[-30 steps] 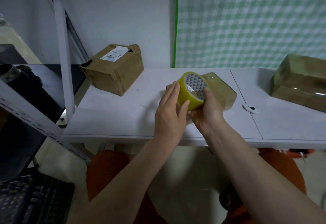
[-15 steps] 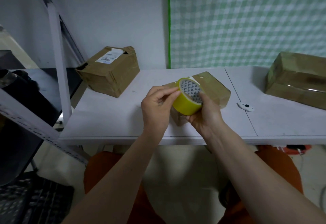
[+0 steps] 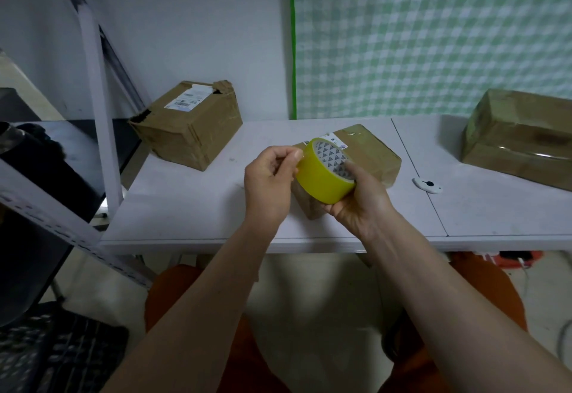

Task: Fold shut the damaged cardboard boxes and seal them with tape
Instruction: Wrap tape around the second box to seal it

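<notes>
Curling in from the flat, straight-fingered pose of a second ago, the left hand (image 3: 269,180) is now picking at the near rim of the yellow tape roll (image 3: 325,177) with thumb and fingertips pinched together, apparently hunting for the loose end, while the right hand (image 3: 360,204) is cradling the roll from below with its fingers wrapped round the far side. Directly behind both hands, the small cardboard box (image 3: 368,153) is lying on the white table (image 3: 192,207), closed as far as can be seen, with a label on top; its contents are not showing. Well off to the left of the left hand, a damaged box (image 3: 192,126) is sitting with a torn, gaping top corner, though nothing inside can be made out. Far to the right of the right hand, a third box (image 3: 523,132) is resting, glossy as if already taped. A small white cutter (image 3: 427,184) is lying just right of the right hand. The tape end is likely lying flush against the roll, so the nail may be slipping over it, or the strip may be splitting lengthwise or sticking back on itself once lifted.
</notes>
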Demonstrator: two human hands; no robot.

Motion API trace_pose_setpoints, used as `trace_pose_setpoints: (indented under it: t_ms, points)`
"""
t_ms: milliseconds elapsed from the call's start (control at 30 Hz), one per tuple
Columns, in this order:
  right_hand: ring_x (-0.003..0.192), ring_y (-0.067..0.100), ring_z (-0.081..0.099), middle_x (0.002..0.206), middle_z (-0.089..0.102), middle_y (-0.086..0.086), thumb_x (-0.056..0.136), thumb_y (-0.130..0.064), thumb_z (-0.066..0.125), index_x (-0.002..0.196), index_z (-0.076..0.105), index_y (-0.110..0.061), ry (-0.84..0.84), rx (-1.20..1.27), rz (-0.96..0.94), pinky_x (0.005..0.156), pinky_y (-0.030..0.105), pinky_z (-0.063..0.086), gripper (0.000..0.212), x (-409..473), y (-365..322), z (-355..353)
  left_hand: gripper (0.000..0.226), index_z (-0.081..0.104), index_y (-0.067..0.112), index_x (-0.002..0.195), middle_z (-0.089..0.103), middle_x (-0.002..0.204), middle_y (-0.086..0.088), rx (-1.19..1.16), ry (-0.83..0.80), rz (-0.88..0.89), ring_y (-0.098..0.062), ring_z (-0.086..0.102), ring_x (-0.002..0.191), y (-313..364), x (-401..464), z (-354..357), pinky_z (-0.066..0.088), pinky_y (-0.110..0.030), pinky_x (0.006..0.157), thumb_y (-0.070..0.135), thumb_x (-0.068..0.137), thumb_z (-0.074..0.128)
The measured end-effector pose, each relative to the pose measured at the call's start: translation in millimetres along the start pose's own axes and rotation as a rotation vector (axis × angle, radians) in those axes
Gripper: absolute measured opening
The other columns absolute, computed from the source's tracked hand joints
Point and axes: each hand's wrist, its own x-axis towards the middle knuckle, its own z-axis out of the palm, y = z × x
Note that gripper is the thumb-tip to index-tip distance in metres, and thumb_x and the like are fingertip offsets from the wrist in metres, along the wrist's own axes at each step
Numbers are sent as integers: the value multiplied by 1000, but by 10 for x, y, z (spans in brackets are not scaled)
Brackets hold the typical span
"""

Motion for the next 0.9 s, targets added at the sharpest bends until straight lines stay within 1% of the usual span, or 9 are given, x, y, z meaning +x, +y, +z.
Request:
trace_pose_setpoints:
  t_ms: [100, 267, 333, 433, 500, 567, 667, 767, 900]
  points:
    - [85, 29, 63, 102, 63, 19, 99, -20, 43, 119, 53, -5, -33, 24, -15, 47, 33, 55, 27, -1, -10, 4, 15, 65, 14, 81, 56, 64, 0, -69, -31, -160, -2, 48, 51, 82, 23, -23, 44, -18, 54, 9, 93, 59]
    - [72, 18, 55, 79, 55, 10, 92, 0, 38, 90, 53, -4, -67, 40, -36, 61, 32, 53, 16, 51, -5, -28, 10, 62, 6, 89, 56, 63, -3, -154, -51, -368, -8, 48, 44, 134, 31, -81, 43, -22, 43, 15, 93, 60]
    - [65, 15, 48, 73, 47, 7, 88, 7, 34, 89, 50, -6, -83, 8, -45, 63, 29, 46, 20, 95, -21, -68, 16, 61, 3, 90, 59, 61, -4, -151, -73, -409, -11, 54, 44, 148, 13, -94, 49, -23, 45, 18, 93, 62]
    - [68, 18, 53, 72, 54, 7, 77, 19, 31, 94, 49, -10, -143, -133, -124, 69, 35, 46, 38, 121, -81, -128, 20, 61, 1, 80, 61, 67, -9, -211, -99, -497, -17, 62, 53, 144, 21, -134, 57, -24, 54, 18, 90, 65]
    - [79, 22, 58, 86, 60, 11, 76, 24, 30, 97, 53, -12, -144, -215, -221, 81, 45, 48, 48, 122, -130, -149, 20, 62, -2, 79, 61, 72, -14, -254, -142, -588, -20, 64, 60, 129, 32, -157, 59, -26, 58, 16, 89, 66]
    - [84, 24, 60, 90, 62, 10, 77, 26, 31, 98, 53, -15, -121, -306, -317, 81, 44, 48, 50, 120, -176, -149, 20, 61, -4, 79, 63, 69, -16, -305, -178, -685, -21, 65, 60, 97, 32, -167, 60, -28, 58, 12, 88, 65]
    - [91, 18, 59, 96, 60, 6, 77, 24, 33, 110, 52, -16, -91, -581, -547, 81, 38, 49, 55, 118, -187, -173, 16, 60, -7, 84, 65, 70, -20, -390, -208, -788, -26, 66, 69, 57, 35, -153, 60, -31, 61, 7, 90, 62]
    - [97, 0, 53, 110, 55, 3, 71, 18, 32, 123, 48, -7, -99, -917, -826, 86, 18, 45, 59, 80, -167, -224, 11, 58, -9, 88, 62, 83, -25, -436, -209, -852, -29, 63, 80, 69, 56, -137, 57, -35, 74, 0, 93, 55]
    - [117, 16, 46, 125, 52, 10, 61, 11, 34, 128, 47, -5, -106, -1201, -1131, 101, 26, 37, 70, 99, -182, -355, 11, 57, -11, 92, 63, 90, -25, -459, -223, -887, -31, 63, 86, 104, 96, -126, 50, -41, 88, -6, 94, 47]
